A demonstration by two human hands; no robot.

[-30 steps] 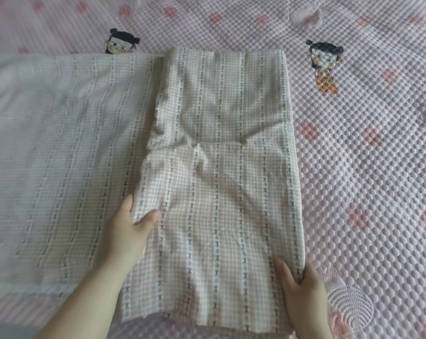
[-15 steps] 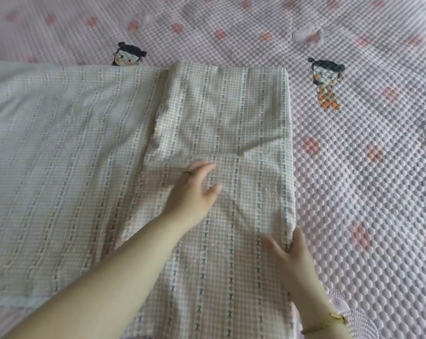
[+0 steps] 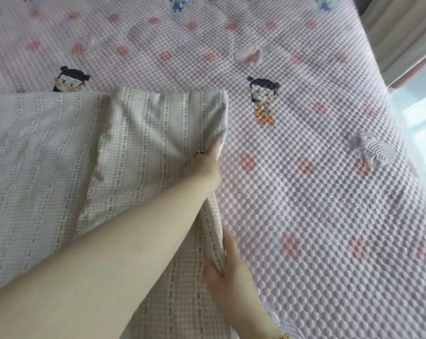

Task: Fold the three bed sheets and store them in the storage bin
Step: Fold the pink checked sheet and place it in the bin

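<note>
- Bed sheet [image 3: 48, 155], pale gingham with stitched stripes, lies spread on the bed's pink quilted cover [image 3: 305, 192]. It fills the frame from 9 o'clock to the centre.
- Its right part is already doubled over into a folded panel [image 3: 146, 143], which runs from 12 o'clock down to 6 o'clock.
- The left hand [image 3: 207, 165] reaches across the body to the panel's outer edge, at the centre of the frame. Its fingers [image 3: 217, 145] dig into the cloth, their tips hidden under it. The edge is lifted off the bed there, so I judge that they grip it. A thin ring [image 3: 199, 152] shows on one finger.
- The right hand [image 3: 229, 265], towards 6 o'clock, pinches the same edge lower down, with the thumb on top and the other fingers along the outside. A gold bracelet [image 3: 284, 336] shows at the wrist.
- Two holds spaced along one edge let the panel turn over as one straight strip rather than sag in the middle. The next fold probably goes towards 9 o'clock.
- A cartoon figure [image 3: 263, 99] printed on the cover sits just beyond the panel's far corner, at 1 o'clock.
- No storage bin is in view. This sheet is only partly folded, so the task seems to be at an early stage.
</note>
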